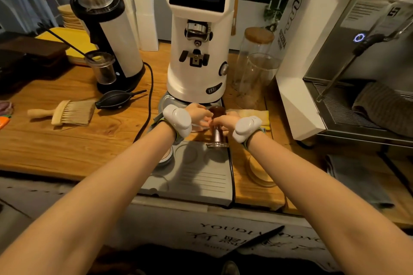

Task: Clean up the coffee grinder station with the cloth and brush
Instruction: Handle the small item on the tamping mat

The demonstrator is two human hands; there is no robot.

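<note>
Item one: your left hand (197, 112), at the centre of the view, fingers curled toward the tamper (218, 127); whether it actually grips the tamper you cannot tell, as the wrist device hides the fingers. Item two: your right hand (225, 119), just at 3 o'clock of the left, fingers wrapped around the tamper's dark stem below its brown knob. Item three: the tamper, upright, its metal base resting on the grey tamping mat (201, 176) at 6 o'clock of the white grinder (197, 35). Item four: the white grinder, standing on the bench (55, 145) at 12 o'clock of your hands, its screen lit. Item five: the yellow cloth (257, 115), lying flat on the bench at 3 o'clock of your right hand, partly hidden behind your wrist. Item six: the brush (64, 113), wooden-handled with pale bristles, lying on the bench at 9 o'clock of your hands, well apart from them. Item seven: a black air blower (116, 100), just at 2 o'clock of the brush, near the base of the black grinder (107, 29). Item eight: glass jars (254, 71), one with a wooden lid, at 3 o'clock of the white grinder. Item nine: the espresso machine (357, 69) at the far 3 o'clock edge, a grey towel (384, 105) on its drip tray.
</note>
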